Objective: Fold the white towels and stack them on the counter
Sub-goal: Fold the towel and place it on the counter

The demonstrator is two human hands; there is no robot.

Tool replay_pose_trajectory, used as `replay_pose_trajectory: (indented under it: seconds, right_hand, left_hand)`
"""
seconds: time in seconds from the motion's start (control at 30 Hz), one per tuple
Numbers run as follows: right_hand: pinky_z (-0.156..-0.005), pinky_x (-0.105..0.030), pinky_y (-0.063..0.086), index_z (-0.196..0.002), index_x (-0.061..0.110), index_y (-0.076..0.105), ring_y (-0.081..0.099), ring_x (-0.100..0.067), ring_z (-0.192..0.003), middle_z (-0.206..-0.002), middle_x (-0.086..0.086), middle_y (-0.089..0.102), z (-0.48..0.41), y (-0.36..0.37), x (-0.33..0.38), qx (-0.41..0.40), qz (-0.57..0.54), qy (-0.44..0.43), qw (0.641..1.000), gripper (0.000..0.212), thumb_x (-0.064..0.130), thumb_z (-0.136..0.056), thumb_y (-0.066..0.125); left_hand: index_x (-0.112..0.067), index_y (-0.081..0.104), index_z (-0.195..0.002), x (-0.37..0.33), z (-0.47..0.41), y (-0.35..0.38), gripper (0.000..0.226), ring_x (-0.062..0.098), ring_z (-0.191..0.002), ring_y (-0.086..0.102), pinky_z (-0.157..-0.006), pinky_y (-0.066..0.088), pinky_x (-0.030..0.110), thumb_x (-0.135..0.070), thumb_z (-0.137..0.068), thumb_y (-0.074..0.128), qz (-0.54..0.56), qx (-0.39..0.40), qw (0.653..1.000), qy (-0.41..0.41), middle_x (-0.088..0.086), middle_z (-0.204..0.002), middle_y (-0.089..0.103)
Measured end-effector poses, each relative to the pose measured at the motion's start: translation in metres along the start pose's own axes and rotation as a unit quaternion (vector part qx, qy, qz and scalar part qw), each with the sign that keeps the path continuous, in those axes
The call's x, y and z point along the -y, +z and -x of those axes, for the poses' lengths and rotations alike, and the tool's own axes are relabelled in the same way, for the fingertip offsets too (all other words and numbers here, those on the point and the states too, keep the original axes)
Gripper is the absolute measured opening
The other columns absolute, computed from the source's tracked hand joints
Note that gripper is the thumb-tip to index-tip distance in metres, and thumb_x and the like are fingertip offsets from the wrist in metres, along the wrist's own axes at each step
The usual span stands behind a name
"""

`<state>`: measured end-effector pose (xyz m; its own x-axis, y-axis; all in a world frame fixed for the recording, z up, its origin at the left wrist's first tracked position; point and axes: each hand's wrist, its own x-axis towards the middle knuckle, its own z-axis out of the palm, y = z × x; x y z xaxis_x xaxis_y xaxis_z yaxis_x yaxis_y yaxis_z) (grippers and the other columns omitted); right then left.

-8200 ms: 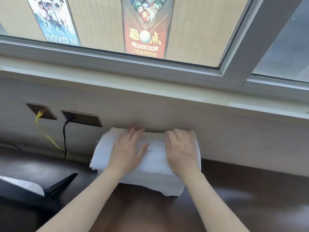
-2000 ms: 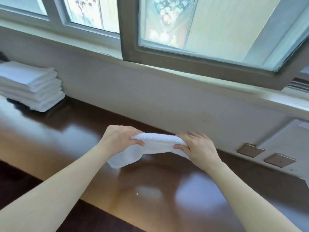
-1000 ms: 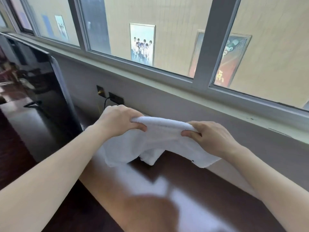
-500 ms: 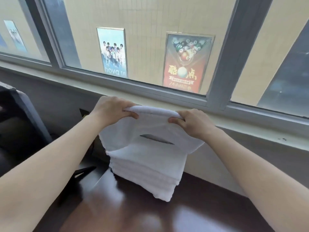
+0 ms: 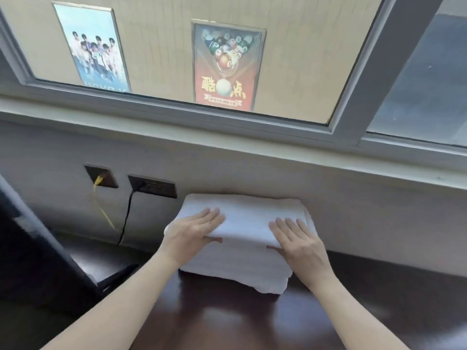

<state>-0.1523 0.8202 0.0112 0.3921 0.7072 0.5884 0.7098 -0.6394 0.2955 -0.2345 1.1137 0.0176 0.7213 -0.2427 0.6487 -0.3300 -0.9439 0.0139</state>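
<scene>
Towel (image 5: pixel 243 215) no longer aloft; atop stack (image 5: pixel 235 270)

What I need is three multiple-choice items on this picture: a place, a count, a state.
1. The stack of folded white towels sits: A) on the dark glossy wooden counter, against the wall; B) on the window ledge; C) on a chair.
2. Framed posters beyond the window glass: A) one; B) two; C) four.
3. The left hand and right hand: A) clench into fists; B) lie flat on the top towel; C) hang below the counter.
Key: 1 A, counter shows beneath the stack; 2 B, a group photo and a billiards poster; 3 B, fingers straight on the cloth.
</scene>
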Motion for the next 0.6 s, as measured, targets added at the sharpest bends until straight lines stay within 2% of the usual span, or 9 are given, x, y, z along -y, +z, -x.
replay_pose_trajectory:
  seconds: [0.07,0.1,0.2,0.27,0.33,0.4,0.47,0.53,0.6]
  right_hand:
    - [-0.097,-0.048,0.053,-0.118,0.006,0.071,0.069,-0.030,-0.107,-0.119,-0.010,0.070,0.012,0.002,0.008,0.015,-0.008,0.024,1.000,0.045,0.038,-0.093,0.051]
    - [-0.095,-0.047,0.054,-0.119,0.007,0.071,0.068,-0.029,-0.109,-0.120,-0.009,0.070,0.014,0.001,0.011,0.018,-0.013,0.033,0.999,0.047,0.041,-0.092,0.053]
    - [-0.095,-0.046,0.054,-0.121,0.009,0.071,0.067,-0.025,-0.113,-0.124,-0.007,0.069,0.015,-0.003,0.010,0.028,-0.018,0.058,0.998,0.049,0.045,-0.091,0.057]
    - [-0.097,-0.048,0.053,-0.125,0.010,0.068,0.064,-0.025,-0.117,-0.128,-0.006,0.066,0.013,-0.007,0.009,0.050,-0.042,0.070,0.995,0.051,0.041,-0.085,0.071]
    - [-0.096,-0.050,0.052,-0.127,0.011,0.067,0.063,-0.026,-0.119,-0.130,-0.007,0.065,0.012,-0.014,0.006,0.093,-0.071,0.077,0.990,0.064,0.034,-0.072,0.087]
    - [-0.094,-0.051,0.053,-0.128,0.010,0.066,0.063,-0.028,-0.118,-0.130,-0.008,0.065,0.008,-0.021,-0.001,0.126,-0.098,0.077,0.984,0.070,0.026,-0.065,0.092]
    - [-0.100,-0.050,0.050,-0.132,0.011,0.062,0.060,-0.028,-0.123,-0.135,-0.008,0.062,0.003,-0.024,-0.011,0.155,-0.140,0.085,0.974,0.068,0.018,-0.070,0.089]
    - [-0.114,-0.038,0.036,-0.142,0.018,0.052,0.048,-0.021,-0.136,-0.145,-0.002,0.052,-0.005,-0.026,-0.019,0.202,-0.191,0.109,0.954,0.061,0.021,-0.086,0.075]
    - [-0.115,-0.027,0.031,-0.145,0.026,0.047,0.044,-0.014,-0.138,-0.147,0.005,0.049,-0.016,-0.024,-0.026,0.221,-0.222,0.137,0.940,0.056,0.027,-0.093,0.066]
  left_hand:
    - [-0.019,0.078,-0.108,0.000,0.009,0.003,0.043,0.016,-0.104,0.071,-0.065,0.060,0.026,-0.048,-0.083,0.059,0.020,0.011,1.000,-0.006,-0.003,-0.115,0.074]
    - [-0.020,0.077,-0.110,0.000,0.012,0.003,0.044,0.017,-0.106,0.071,-0.069,0.060,0.027,-0.049,-0.083,0.059,0.026,0.019,0.999,-0.010,-0.003,-0.117,0.073]
    - [-0.020,0.074,-0.118,0.001,0.014,0.003,0.056,0.021,-0.115,0.067,-0.083,0.059,0.034,-0.048,-0.070,0.083,0.047,0.067,0.995,-0.052,-0.001,-0.125,0.069]
    - [-0.021,0.069,-0.126,0.003,0.013,0.001,0.074,0.024,-0.122,0.062,-0.090,0.057,0.037,-0.043,-0.060,0.093,0.051,0.121,0.988,-0.076,0.000,-0.133,0.064]
    - [-0.023,0.063,-0.132,0.006,0.011,-0.002,0.080,0.024,-0.127,0.059,-0.094,0.054,0.036,-0.037,-0.060,0.094,0.054,0.158,0.982,-0.082,-0.001,-0.139,0.060]
    - [-0.028,0.060,-0.136,0.012,0.007,-0.006,0.081,0.019,-0.129,0.057,-0.094,0.053,0.033,-0.031,-0.061,0.092,0.058,0.190,0.977,-0.081,-0.006,-0.143,0.057]
    - [-0.032,0.058,-0.137,0.019,0.001,-0.009,0.079,0.013,-0.129,0.055,-0.091,0.053,0.031,-0.025,-0.065,0.090,0.064,0.202,0.974,-0.074,-0.011,-0.144,0.055]
    - [-0.029,0.065,-0.130,0.026,-0.008,-0.013,0.080,0.012,-0.116,0.065,-0.080,0.057,0.027,-0.017,-0.057,0.095,0.062,0.199,0.976,-0.059,-0.010,-0.134,0.063]
    - [-0.024,0.071,-0.122,0.034,-0.022,-0.016,0.081,0.012,-0.095,0.073,-0.063,0.057,0.022,-0.012,-0.048,0.098,0.050,0.195,0.978,-0.047,-0.008,-0.119,0.072]
